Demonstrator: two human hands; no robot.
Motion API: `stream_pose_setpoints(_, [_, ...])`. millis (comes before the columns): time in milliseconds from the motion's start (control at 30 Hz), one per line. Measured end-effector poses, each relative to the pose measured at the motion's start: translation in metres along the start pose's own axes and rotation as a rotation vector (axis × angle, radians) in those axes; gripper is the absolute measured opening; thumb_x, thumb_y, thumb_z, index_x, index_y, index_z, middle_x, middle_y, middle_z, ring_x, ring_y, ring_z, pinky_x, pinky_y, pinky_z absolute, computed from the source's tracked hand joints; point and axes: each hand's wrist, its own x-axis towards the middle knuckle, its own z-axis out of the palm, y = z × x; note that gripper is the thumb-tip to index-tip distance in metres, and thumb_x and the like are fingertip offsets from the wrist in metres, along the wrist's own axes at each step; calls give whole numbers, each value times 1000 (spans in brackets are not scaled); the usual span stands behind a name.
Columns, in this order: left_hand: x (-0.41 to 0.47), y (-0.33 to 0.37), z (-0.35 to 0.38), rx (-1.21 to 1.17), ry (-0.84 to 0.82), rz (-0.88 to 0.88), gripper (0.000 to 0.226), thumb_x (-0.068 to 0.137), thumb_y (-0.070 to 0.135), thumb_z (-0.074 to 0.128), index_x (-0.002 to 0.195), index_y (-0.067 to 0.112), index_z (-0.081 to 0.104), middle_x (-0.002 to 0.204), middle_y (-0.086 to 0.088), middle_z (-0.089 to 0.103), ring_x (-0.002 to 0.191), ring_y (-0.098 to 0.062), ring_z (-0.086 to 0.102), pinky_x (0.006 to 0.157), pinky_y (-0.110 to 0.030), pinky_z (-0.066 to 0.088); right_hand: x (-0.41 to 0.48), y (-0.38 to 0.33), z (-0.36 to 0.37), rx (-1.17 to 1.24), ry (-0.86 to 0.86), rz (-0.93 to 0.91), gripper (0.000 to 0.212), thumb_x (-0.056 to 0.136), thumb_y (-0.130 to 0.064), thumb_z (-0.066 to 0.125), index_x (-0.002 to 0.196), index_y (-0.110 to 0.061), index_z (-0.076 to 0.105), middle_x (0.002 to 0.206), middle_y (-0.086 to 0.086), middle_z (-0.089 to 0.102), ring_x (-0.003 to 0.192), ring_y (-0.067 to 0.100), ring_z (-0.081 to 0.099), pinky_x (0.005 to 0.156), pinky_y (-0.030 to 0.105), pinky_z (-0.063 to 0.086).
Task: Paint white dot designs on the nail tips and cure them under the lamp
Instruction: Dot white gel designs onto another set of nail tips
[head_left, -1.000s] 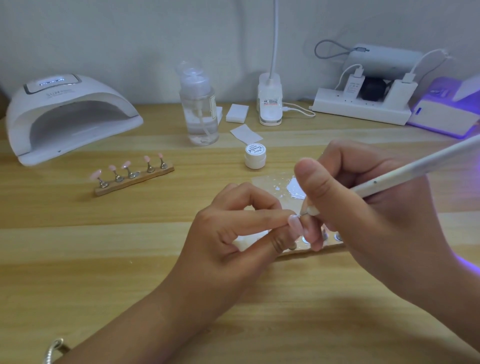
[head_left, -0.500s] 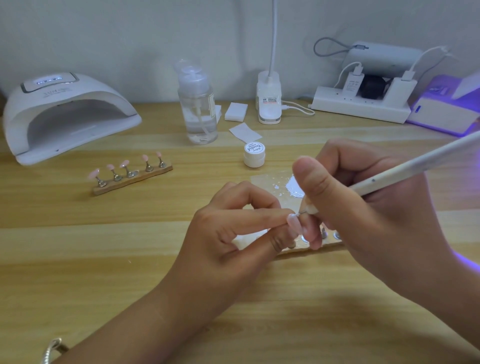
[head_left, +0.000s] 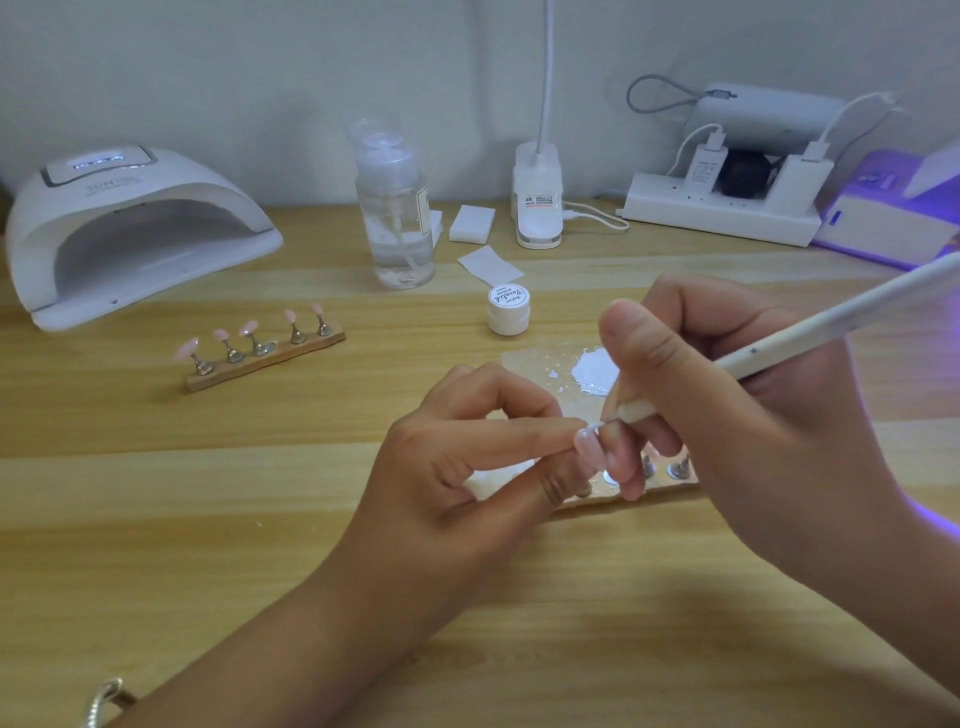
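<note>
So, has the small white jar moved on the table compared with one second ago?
No. The small white jar sits in the same spot beside the paper square, in front of the clear pump bottle; only the camera shifted slightly.

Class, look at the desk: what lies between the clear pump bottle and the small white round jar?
In the head view, one flat white paper wipe lies between the clear pump bottle and the small white round jar.

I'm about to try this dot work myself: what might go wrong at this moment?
1. The left hand pinches the pink nail tip in the air, unsupported; a tremor could smear the dot as the brush in the right hand touches its edge.
2. The right hand hovers right beside the wet white paint puddle and may drag through it.
3. The fingers holding the tip could smudge uncured paint.
</note>
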Motion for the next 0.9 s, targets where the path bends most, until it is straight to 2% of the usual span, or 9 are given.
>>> stream_pose_setpoints(167, [0, 0, 1, -12, 1, -14, 13, 90, 26, 68, 87, 22, 80, 84, 2, 62, 84, -23, 57, 77, -21, 38, -1, 1, -1, -13, -23, -17, 39, 97, -24, 59, 60, -18, 47, 42, -6, 52, 36, 21, 54, 45, 18, 42])
stream_pose_setpoints(500, [0, -1, 0, -4, 1, -9, 12, 90, 26, 68, 88, 23, 80, 85, 2, 62, 85, -24, 58, 78, -21, 38, -1, 0, 0, -41, -17, -23, 37, 93, -22, 59, 60, -9, 48, 43, -2, 53, 36, 18, 54, 44, 17, 42])
stream_pose_setpoints(667, [0, -1, 1, -6, 5, -9, 12, 91, 27, 68, 88, 25, 80, 85, 4, 62, 85, -22, 58, 78, -19, 37, -2, 1, 0, -36, -9, -32, 37, 94, -22, 59, 60, -13, 47, 43, -1, 54, 35, 16, 54, 44, 15, 41])
stream_pose_setpoints(900, [0, -2, 1, -13, 3, -3, 15, 90, 30, 66, 89, 24, 80, 86, 4, 62, 86, -24, 58, 79, -21, 38, -2, 3, -1, -30, -14, -41, 37, 93, -22, 59, 60, -9, 48, 43, -2, 54, 36, 17, 54, 44, 16, 42])
